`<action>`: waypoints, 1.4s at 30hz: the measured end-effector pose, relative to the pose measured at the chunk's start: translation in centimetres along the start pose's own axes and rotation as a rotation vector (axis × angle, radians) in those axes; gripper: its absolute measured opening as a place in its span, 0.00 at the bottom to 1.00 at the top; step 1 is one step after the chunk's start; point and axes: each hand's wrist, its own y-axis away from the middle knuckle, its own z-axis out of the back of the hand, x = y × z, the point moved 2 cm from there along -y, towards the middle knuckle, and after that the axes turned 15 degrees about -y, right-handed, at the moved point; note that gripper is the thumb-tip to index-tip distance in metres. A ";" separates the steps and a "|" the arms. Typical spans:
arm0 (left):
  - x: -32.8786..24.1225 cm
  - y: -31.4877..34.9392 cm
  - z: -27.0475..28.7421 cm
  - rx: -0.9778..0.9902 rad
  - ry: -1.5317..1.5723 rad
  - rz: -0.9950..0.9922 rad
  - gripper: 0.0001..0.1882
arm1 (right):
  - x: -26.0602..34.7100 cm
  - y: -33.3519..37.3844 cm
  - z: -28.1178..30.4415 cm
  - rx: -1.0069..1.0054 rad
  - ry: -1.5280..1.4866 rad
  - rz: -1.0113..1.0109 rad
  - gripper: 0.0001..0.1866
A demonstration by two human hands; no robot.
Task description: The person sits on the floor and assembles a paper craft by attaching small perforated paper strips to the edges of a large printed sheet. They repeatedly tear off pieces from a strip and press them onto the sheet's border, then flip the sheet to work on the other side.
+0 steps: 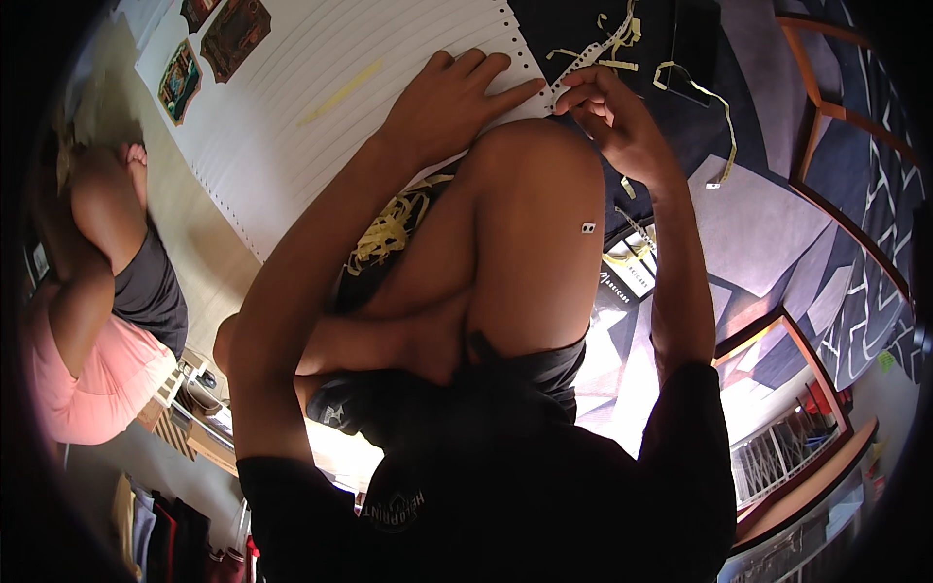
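A large white sheet (321, 146) with parallel lines and a row of holes along its edges spreads ahead of my knee. My left hand (452, 102) lies on it with the fingers apart, the index finger reaching to the sheet's right corner. At that corner my right hand (607, 112) is closed in a pinch on a white perforated strip (593, 53), which runs up and away to the right. Whether the strip is still joined to the sheet is hard to see. A small white scrap with holes (588, 228) sits on my bent leg.
Yellow strips (389, 233) are heaped beside my leg, and another strip (727, 126) curls at the right. Dark ornate labels (233, 39) lie on the sheet's far left. Another person (107, 321) in pink sits at the left. Wooden-framed panels (807, 117) stand on the right.
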 end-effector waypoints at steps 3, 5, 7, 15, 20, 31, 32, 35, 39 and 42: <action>-0.1 0.3 0.0 -0.011 0.043 -0.010 0.33 | 0.2 -0.1 -0.3 0.030 0.054 -0.008 0.17; 0.0 0.4 0.0 -0.023 0.041 -0.026 0.33 | 1.0 -0.4 -0.5 0.054 0.066 -0.069 0.17; 0.0 0.3 0.0 -0.036 0.052 -0.021 0.34 | 1.1 -0.5 -0.7 0.073 0.116 -0.062 0.18; 0.0 0.1 -0.3 -0.045 0.064 -0.010 0.35 | 1.2 -1.3 -1.0 0.093 0.163 0.009 0.17; 0.0 0.3 -0.2 -0.052 0.074 -0.012 0.35 | 1.7 -1.6 -1.1 0.107 0.230 0.023 0.18; 0.0 0.4 -0.1 -0.062 0.081 0.003 0.25 | 3.2 -3.0 -1.7 0.197 0.476 -0.161 0.21; 0.0 0.4 -0.1 -0.063 0.083 0.001 0.25 | 3.3 -3.0 -1.8 0.193 0.485 -0.166 0.22; 0.0 0.4 -0.1 -0.064 0.077 0.001 0.24 | 3.6 -3.1 -2.1 0.180 0.514 -0.210 0.21; 0.0 0.5 -0.1 -0.051 0.081 0.002 0.24 | 3.0 -3.5 -1.7 0.195 0.502 -0.198 0.21; 0.0 0.5 -0.2 -0.063 0.089 0.012 0.24 | 2.8 -3.6 -1.2 0.170 0.365 -0.247 0.20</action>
